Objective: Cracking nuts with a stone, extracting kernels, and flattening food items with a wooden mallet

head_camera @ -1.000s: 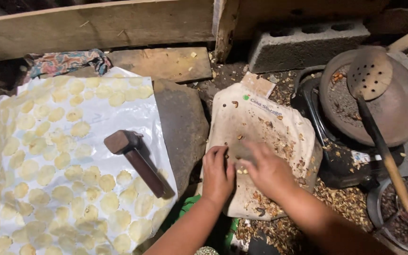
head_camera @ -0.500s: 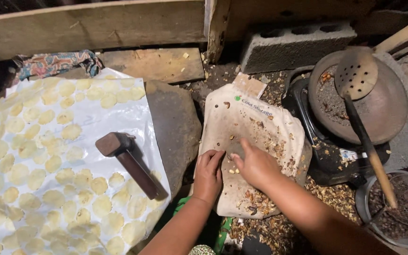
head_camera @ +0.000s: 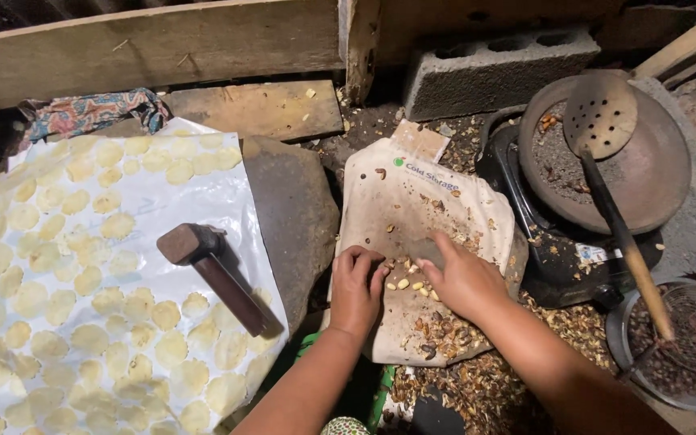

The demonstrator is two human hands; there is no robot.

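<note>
While the pale shelled kernels (head_camera: 409,282) lie loose on the stained sack (head_camera: 420,201) between both hands, the left hand (head_camera: 356,286) curls its fingers over them and the right hand (head_camera: 462,278) rests flat, pinching nothing; a careless sweep could scatter them into the husks (head_camera: 477,387) below.

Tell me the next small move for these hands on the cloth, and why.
Probably the left hand should pinch up the pale kernels lying loose between it and the right hand. They sit bare on the cloth, apart from the brown shell bits nearer the person.
</note>
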